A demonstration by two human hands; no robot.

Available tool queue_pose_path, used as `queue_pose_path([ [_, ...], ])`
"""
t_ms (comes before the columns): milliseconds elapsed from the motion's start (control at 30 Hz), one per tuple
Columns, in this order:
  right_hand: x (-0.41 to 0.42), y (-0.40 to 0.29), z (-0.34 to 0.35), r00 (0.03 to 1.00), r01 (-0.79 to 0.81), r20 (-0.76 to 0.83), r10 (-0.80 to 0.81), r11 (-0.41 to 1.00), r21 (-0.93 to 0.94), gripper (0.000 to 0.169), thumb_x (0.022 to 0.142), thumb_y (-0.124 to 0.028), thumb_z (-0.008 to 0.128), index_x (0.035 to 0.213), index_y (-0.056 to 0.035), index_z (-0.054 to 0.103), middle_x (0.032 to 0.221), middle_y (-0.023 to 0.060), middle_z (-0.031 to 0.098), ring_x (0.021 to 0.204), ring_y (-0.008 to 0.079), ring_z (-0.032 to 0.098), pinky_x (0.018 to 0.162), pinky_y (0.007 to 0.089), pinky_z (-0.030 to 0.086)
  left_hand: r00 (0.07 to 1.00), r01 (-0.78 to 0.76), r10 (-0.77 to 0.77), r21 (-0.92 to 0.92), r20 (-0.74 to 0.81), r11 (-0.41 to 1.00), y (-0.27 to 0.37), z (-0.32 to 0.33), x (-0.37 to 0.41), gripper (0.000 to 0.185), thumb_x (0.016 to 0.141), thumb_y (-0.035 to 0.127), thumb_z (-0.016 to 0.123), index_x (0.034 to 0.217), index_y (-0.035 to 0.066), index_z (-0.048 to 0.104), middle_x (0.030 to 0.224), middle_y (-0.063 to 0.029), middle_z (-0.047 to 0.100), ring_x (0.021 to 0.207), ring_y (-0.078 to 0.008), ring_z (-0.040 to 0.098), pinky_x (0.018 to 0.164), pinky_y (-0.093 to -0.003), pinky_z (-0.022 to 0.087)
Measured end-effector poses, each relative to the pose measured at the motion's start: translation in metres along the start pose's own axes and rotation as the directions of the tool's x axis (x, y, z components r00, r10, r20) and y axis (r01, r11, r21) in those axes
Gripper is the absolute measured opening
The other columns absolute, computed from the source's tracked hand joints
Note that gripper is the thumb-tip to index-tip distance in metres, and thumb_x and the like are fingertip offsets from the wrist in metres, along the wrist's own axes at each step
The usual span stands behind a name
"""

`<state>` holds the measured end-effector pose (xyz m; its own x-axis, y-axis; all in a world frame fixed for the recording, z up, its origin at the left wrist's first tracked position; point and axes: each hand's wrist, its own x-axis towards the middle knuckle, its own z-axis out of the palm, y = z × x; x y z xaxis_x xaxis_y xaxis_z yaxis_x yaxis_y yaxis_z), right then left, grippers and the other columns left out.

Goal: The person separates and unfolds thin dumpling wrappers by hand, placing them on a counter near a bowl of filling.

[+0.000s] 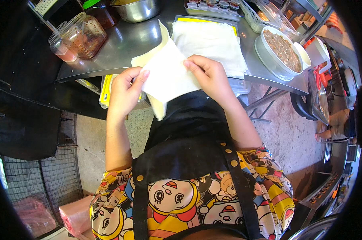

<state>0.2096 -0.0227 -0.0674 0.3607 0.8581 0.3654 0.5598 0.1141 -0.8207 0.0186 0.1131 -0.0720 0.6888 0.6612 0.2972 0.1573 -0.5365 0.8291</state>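
Note:
Thin white wrapper sheets (169, 70), like spring roll skins, hang between my two hands in front of the table's edge. My left hand (127, 85) pinches their left side between thumb and fingers. At the right side, my right hand (209, 76) pinches the top sheet near its edge. Beneath the top sheet, cream-coloured layers stick out at the upper left, and a folded end hangs down at the bottom. Just beyond my right hand, a stack of similar sheets (206, 45) rests on yellow-edged packaging (235, 30).
A white tub of brown minced filling (283, 49) stands on the steel table (121, 45) at right. Glass jars (85, 36) and a steel bowl (136, 10) are at left and back. A tray (214, 12) holds small lidded cups. Another person (337, 126) is at far right.

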Motion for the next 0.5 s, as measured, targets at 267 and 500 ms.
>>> queue_pose_path([
  [267,-0.017,-0.009,0.015,0.943,0.260,0.186,-0.276,0.960,0.103,0.019,0.089,-0.016,0.059,0.091,0.0021,0.063,0.102,0.0124,0.061,0.088,0.0260,0.061,0.079,0.0323,0.048,0.986,0.063,-0.034,-0.178,0.163,0.982,0.014,0.018,0.003,0.025,0.089,0.025,0.062,0.086,0.000,0.062,0.063,-0.0017,0.054,0.057,-0.0084,0.047,0.053,-0.0255,0.040],
  [500,-0.023,-0.030,0.018,0.996,-0.085,-0.026,0.084,0.996,-0.041,0.046,0.089,-0.039,0.057,0.080,0.0061,0.060,0.063,0.0207,0.061,0.062,0.0354,0.064,0.057,0.0397,0.050,0.998,-0.061,0.061,0.100,-0.002,0.993,0.037,0.054,-0.016,0.017,0.090,0.021,0.056,0.091,0.005,0.061,0.077,-0.0202,0.061,0.072,-0.0387,0.061,0.061,-0.0435,0.048],
])
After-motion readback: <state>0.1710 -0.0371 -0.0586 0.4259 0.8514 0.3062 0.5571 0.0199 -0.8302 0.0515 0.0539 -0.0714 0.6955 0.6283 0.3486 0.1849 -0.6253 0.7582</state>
